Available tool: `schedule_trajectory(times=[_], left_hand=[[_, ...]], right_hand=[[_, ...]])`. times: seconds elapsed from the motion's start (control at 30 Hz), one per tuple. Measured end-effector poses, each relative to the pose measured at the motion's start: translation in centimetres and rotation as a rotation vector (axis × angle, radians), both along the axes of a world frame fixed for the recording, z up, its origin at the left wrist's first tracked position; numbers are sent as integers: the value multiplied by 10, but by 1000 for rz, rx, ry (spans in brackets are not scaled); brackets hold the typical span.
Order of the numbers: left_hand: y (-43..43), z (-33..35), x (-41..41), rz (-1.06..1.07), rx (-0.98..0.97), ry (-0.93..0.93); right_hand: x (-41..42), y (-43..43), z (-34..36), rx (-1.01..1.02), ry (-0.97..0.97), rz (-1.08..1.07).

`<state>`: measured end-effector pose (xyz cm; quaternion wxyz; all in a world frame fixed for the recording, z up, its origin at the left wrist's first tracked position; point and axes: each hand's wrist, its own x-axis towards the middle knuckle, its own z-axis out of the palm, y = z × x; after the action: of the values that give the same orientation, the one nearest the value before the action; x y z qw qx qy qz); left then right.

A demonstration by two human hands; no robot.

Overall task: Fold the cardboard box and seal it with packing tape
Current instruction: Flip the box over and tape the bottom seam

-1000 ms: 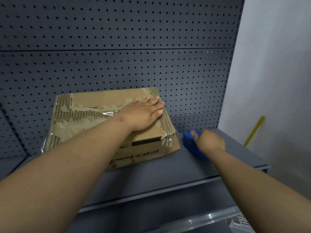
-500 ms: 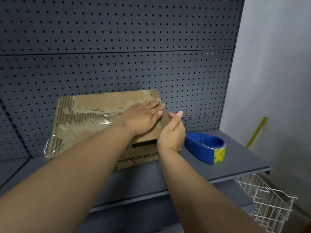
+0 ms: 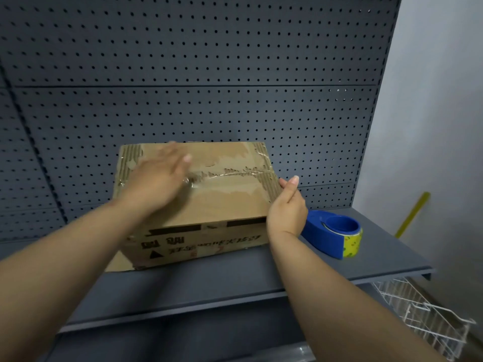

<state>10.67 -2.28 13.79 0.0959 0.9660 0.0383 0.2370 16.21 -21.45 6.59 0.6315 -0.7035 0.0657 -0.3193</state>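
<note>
On the box (image 3: 222,205), the left hand (image 3: 159,178) lies flat while the right hand (image 3: 286,207) meets its right edge, grip unclear; hasty rubbing may wrinkle the tape (image 3: 243,174).

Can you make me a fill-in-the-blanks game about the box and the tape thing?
The cardboard box sits on a grey ____.
The tape dispenser is mostly coloured ____.
It stands on the box's ____ side.
The left hand rests on the box's ____.
Missing words: shelf, blue, right, top.
</note>
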Motion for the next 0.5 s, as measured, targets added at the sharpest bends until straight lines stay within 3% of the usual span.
schedule_trajectory(times=[0.13, 0.33, 0.5], left_hand=[[53, -23, -30, 295, -198, 3], [42, -34, -41, 137, -1081, -177], [36, -40, -47, 164, -1184, -239]], right_hand=[[-4, 3, 1, -53, 19, 26], [-4, 4, 1, 132, 62, 136], [-4, 13, -10, 210, 91, 89]])
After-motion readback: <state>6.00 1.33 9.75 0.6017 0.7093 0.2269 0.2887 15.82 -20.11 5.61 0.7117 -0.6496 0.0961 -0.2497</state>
